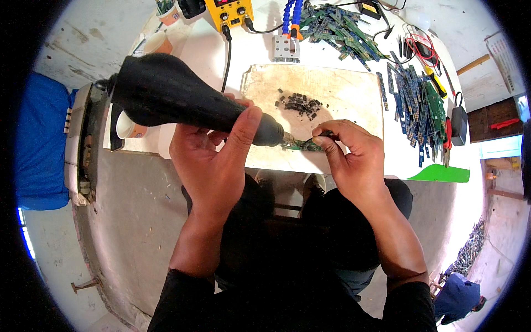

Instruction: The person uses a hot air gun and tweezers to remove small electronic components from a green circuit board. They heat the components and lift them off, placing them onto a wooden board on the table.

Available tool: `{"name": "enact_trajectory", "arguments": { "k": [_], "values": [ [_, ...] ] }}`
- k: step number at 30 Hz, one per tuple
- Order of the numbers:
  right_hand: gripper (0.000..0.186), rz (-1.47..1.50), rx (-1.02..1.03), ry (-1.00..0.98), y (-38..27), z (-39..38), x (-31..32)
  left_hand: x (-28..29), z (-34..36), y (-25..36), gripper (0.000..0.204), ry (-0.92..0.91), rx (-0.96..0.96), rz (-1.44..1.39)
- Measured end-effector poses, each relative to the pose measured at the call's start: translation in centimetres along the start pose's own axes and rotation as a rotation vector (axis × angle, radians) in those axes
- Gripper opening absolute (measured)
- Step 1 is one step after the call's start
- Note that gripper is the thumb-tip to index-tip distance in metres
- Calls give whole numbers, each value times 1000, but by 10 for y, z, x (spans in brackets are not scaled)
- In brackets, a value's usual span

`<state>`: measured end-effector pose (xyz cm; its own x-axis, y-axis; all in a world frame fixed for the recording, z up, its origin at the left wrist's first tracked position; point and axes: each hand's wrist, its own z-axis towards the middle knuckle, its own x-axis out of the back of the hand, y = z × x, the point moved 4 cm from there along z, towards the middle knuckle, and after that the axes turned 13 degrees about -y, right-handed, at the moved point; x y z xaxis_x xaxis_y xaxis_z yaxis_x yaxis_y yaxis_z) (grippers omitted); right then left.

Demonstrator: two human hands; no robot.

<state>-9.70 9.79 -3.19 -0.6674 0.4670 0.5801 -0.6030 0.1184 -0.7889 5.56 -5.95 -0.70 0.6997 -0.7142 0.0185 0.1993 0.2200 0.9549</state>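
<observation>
White desk (pixel 210 50) under a worn work board (pixel 343 99) strewn with small black chips (pixel 300 104). Nozzle tip and the right hand's tool half hidden, hard to make out. Paper cup (pixel 128 128) mostly covered, contents unseen. Left hand (pixel 215 160), grip wrapped tight around black hot-air gun (pixel 182 102). Right hand (pixel 348 157), fingers pinched shut on thin tweezers (pixel 322 134) over a green circuit board (pixel 301 145) at the board's near edge.

Beyond your work: a heap of green circuit boards (pixel 343 27), a yellow box with knobs (pixel 229 12), paper cups (pixel 130 128) (one by the bench edge), red wires (pixel 423 41).
</observation>
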Motion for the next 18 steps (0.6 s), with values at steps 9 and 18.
{"name": "enact_trajectory", "arguments": {
  "k": [9,18],
  "values": [
    [13,2,35,14,-3,0,0,2,0,-1,30,2,-31,-20],
    [16,-52,38,112,-4,0,7,2,0,1,28,19,-17,3]
  ]
}}
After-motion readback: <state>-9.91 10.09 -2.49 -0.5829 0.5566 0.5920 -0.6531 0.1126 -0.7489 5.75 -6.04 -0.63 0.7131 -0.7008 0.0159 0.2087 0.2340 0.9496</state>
